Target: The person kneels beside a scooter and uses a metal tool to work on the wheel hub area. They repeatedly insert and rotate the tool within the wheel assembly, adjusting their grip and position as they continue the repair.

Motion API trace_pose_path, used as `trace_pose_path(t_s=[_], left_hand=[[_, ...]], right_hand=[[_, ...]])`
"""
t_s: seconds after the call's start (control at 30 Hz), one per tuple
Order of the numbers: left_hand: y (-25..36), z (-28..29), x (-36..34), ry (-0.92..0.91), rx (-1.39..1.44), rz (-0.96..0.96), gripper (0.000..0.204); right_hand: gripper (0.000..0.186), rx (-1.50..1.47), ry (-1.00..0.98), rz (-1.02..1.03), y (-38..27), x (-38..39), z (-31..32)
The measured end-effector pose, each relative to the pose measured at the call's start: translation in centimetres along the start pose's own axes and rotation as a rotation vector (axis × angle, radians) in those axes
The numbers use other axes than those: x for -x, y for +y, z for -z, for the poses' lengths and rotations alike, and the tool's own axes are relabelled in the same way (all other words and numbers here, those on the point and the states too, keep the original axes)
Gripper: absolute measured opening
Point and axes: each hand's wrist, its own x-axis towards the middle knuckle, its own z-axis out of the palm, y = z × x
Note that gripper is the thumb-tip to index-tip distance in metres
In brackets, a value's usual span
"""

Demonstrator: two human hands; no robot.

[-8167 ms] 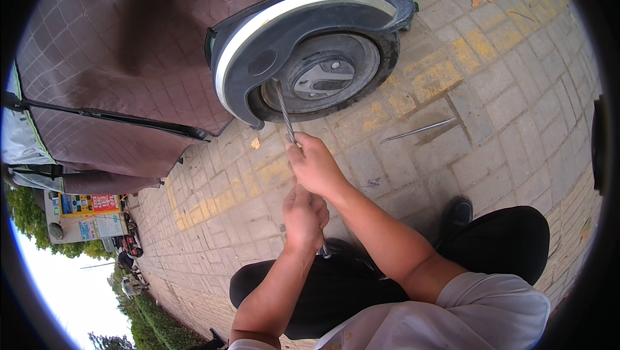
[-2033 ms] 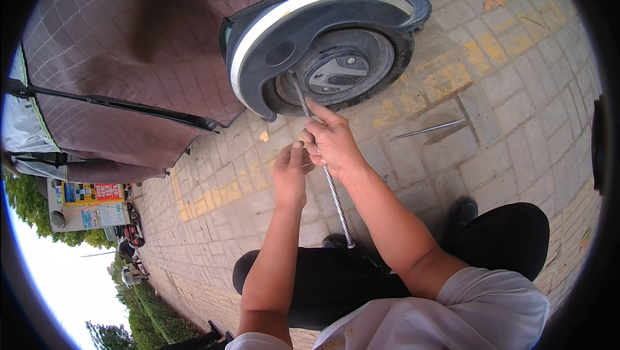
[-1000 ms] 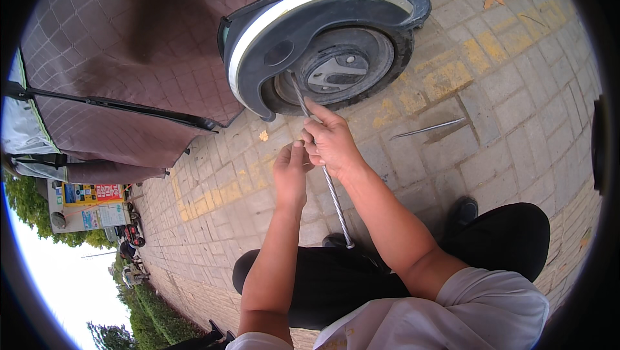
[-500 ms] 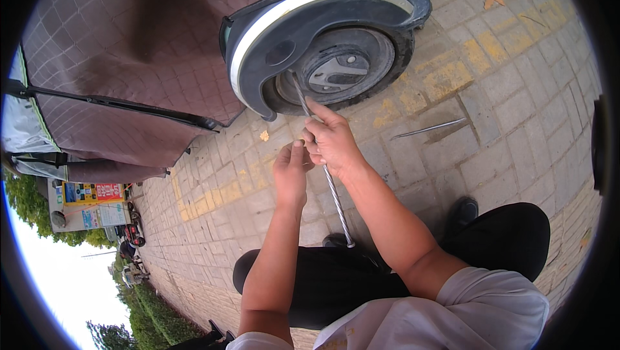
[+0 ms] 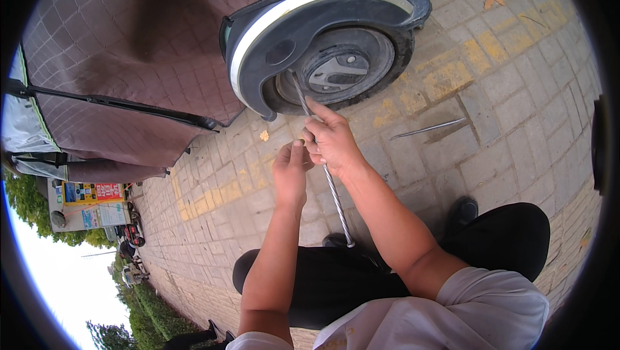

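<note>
Here the right hand fingers clasp the metal rod; left hand fingertips pinch it alongside.

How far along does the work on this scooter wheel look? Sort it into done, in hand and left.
Done: a ribbed metal rod is already wedged in at the tyre. In hand: the right hand grips the rod, the left hand beside it. Left: a second rod lies unused on the paving.

Open paving lies right of the hands; the wheel and quilted cover block ahead
</note>
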Motion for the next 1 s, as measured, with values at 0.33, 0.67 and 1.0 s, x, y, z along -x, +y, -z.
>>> trace_pose_path(t_s=[0.33,0.67,1.0], left_hand=[[-0.83,0.03,-0.15,-0.009,0.077,-0.027,0.028],[-0.53,-0.21,-0.23,-0.02,0.021,-0.073,0.03],[-0.54,0.14,0.09,-0.006,0.041,-0.083,0.03]], right_hand=[[0.048,0.036,0.007,0.012,0.24,-0.13,0.26],[0.045,0.174,0.047,0.045,0.04,-0.06,-0.32],[0.047,0.201,0.026,0.049,0.02,-0.01,-0.31]])
